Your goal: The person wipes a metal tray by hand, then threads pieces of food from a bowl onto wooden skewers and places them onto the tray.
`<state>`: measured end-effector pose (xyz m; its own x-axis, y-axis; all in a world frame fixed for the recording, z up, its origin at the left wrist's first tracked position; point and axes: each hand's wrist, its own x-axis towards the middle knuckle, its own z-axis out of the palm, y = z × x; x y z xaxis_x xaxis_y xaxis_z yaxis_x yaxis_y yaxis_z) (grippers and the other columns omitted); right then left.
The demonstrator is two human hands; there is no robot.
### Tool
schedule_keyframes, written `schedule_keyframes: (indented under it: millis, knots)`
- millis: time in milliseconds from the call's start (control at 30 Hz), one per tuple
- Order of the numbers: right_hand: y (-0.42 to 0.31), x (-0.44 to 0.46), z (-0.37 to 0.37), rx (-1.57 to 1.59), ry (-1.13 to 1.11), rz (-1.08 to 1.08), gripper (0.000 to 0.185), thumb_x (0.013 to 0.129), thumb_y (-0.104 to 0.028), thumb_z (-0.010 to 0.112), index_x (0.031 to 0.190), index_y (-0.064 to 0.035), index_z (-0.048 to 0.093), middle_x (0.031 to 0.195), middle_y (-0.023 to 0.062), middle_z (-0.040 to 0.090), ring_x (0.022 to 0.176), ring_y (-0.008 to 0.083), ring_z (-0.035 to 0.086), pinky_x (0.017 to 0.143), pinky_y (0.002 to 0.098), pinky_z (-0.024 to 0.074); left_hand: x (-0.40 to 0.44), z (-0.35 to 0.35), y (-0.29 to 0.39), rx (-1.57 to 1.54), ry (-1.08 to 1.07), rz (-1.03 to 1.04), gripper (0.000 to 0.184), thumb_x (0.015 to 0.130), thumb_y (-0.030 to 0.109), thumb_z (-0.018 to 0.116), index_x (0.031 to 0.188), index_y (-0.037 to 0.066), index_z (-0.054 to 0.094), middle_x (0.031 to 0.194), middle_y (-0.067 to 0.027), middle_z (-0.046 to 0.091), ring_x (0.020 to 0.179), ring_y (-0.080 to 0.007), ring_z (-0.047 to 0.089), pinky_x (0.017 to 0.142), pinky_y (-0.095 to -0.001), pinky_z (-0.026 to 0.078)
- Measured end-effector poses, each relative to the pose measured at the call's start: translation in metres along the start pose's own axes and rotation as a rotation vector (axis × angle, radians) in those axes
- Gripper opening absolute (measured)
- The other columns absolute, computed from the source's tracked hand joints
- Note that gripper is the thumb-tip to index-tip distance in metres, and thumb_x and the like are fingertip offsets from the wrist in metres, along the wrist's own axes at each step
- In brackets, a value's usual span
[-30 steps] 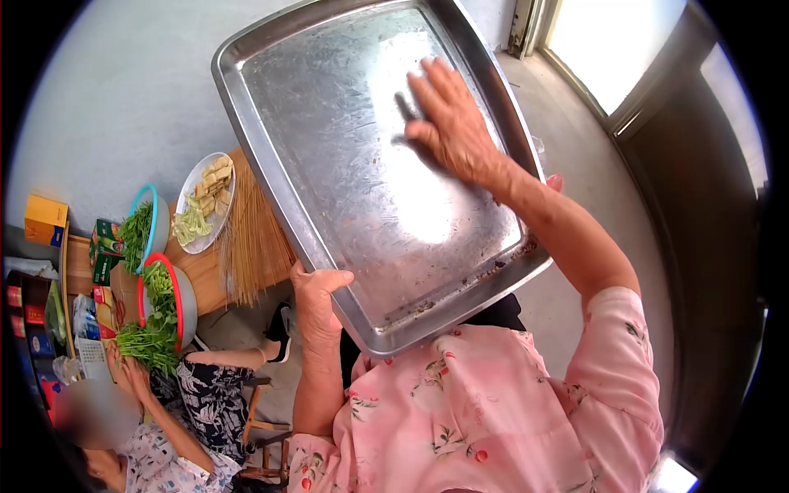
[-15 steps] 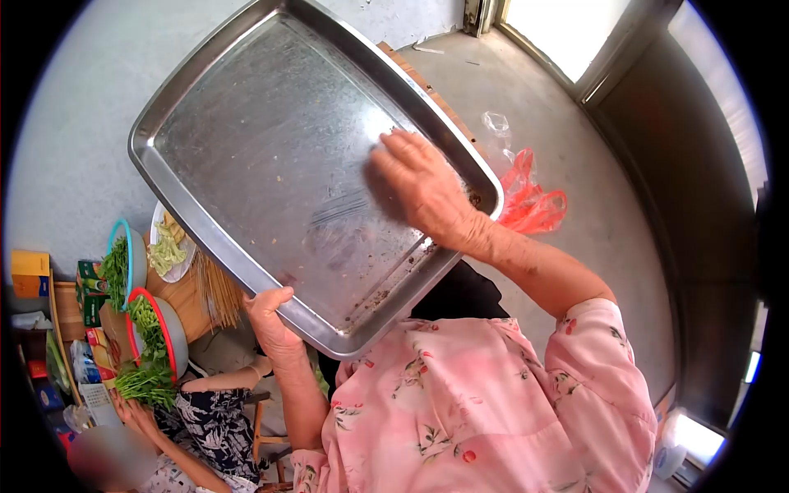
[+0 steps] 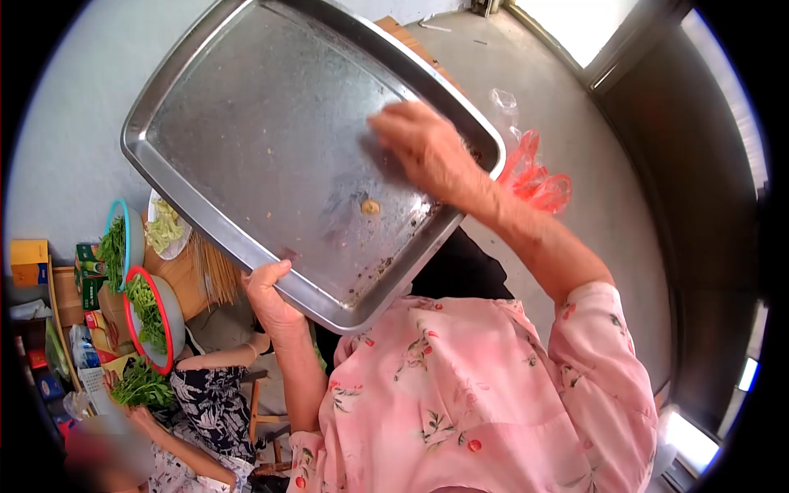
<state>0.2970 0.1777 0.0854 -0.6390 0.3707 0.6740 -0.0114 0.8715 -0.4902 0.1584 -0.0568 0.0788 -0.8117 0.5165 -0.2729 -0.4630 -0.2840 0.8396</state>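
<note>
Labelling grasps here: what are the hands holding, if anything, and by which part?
Left hand: metal tray, by its rim near the corner closest to the body, thumb on top. Right hand: over the tray, blurred; can't tell if it holds anything.

Head-worn view, facing forward-down, near

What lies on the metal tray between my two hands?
In the head view, a small brownish lump lies on the tray between your left hand and right hand.
</note>
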Motion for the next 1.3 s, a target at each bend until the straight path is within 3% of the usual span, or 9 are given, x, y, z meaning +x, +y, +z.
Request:
schedule_keyframes:
  millis: [267,500,567,633,833,1033,1133,1233,1300]
  knots:
    - [-0.056,-0.052,0.028,-0.038,-0.402,-0.089,0.057,0.078,-0.024,0.067,0.120,0.0072,0.044,0.135,0.0272,0.033,0.128,0.0409,0.031,0.106,0.0457,0.0295,-0.004,0.002,-0.004,0.056,0.027,0.080,0.039,0.062,0.005,0.051,0.100,-0.007,0.054,0.092,-0.0133,0.058,0.083,-0.0252,0.059,0.081,-0.0355,0.050]
    - [0.010,-0.032,-0.027,-0.446,-0.190,0.144,0.056,0.086,-0.046,0.050,0.108,0.0049,0.055,0.113,0.0190,0.056,0.101,0.0347,0.054,0.093,0.0432,0.0386,-0.004,0.011,0.001,0.048,0.071,0.163,0.046,0.060,0.003,0.050,0.105,-0.006,0.053,0.098,-0.0139,0.056,0.088,-0.0256,0.058,0.083,-0.0358,0.048]
    - [-0.007,-0.045,-0.017,-0.572,-0.238,0.051,0.056,0.084,-0.052,0.050,0.084,0.0034,0.056,0.079,0.0173,0.057,0.080,0.0322,0.056,0.088,0.0409,0.0385,-0.007,0.020,-0.002,0.059,0.088,0.190,0.039,0.062,0.006,0.051,0.100,-0.005,0.054,0.095,-0.0131,0.056,0.088,-0.0245,0.058,0.082,-0.0346,0.048]
    - [-0.034,-0.055,-0.010,-0.372,-0.475,0.146,0.062,0.082,-0.053,0.052,0.106,0.0043,0.055,0.100,0.0180,0.059,0.100,0.0335,0.055,0.097,0.0457,0.0359,-0.014,0.029,0.000,0.052,0.047,0.229,0.040,0.062,0.005,0.051,0.101,-0.004,0.054,0.096,-0.0133,0.056,0.088,-0.0246,0.058,0.083,-0.0350,0.048]
    - [0.007,-0.021,-0.027,-0.540,-0.019,0.058,0.061,0.082,-0.051,0.051,0.106,0.0048,0.052,0.087,0.0176,0.054,0.091,0.0329,0.052,0.092,0.0459,0.0342,-0.005,0.018,-0.005,0.021,0.024,0.223,0.041,0.062,0.005,0.050,0.102,-0.005,0.053,0.096,-0.0131,0.056,0.090,-0.0257,0.057,0.085,-0.0360,0.047]
    - [-0.016,-0.037,-0.023,0.072,-0.339,0.337,0.049,0.084,-0.044,0.054,0.100,0.0015,0.056,0.093,0.0204,0.055,0.088,0.0355,0.054,0.088,0.0489,0.0352,-0.002,0.012,-0.007,-0.014,0.023,0.199,0.042,0.059,0.003,0.051,0.100,-0.006,0.055,0.095,-0.0112,0.055,0.088,-0.0218,0.055,0.083,-0.0342,0.046]
    - [-0.014,-0.039,-0.010,-0.485,-0.127,0.112,0.043,0.084,-0.042,0.056,0.097,-0.0008,0.057,0.094,0.0175,0.055,0.090,0.0325,0.052,0.092,0.0459,0.0331,-0.002,0.013,-0.004,0.013,0.045,0.196,0.039,0.061,0.005,0.053,0.098,-0.005,0.055,0.094,-0.0115,0.055,0.088,-0.0235,0.056,0.082,-0.0351,0.047]
    - [-0.038,-0.052,-0.001,-0.140,-0.472,0.212,0.059,0.082,-0.048,0.054,0.117,0.0003,0.050,0.109,0.0179,0.051,0.107,0.0344,0.048,0.102,0.0503,0.0280,-0.006,0.034,-0.003,0.011,0.040,0.191,0.035,0.062,0.007,0.055,0.096,-0.004,0.056,0.095,-0.0121,0.056,0.088,-0.0260,0.056,0.082,-0.0357,0.047]
    - [-0.045,-0.048,0.001,-0.142,-0.301,0.220,0.060,0.083,-0.049,0.052,0.117,0.0005,0.050,0.114,0.0190,0.050,0.110,0.0343,0.047,0.102,0.0499,0.0278,-0.002,0.028,-0.002,0.040,0.041,0.149,0.038,0.062,0.006,0.055,0.099,-0.005,0.056,0.097,-0.0124,0.056,0.090,-0.0270,0.056,0.084,-0.0370,0.047]
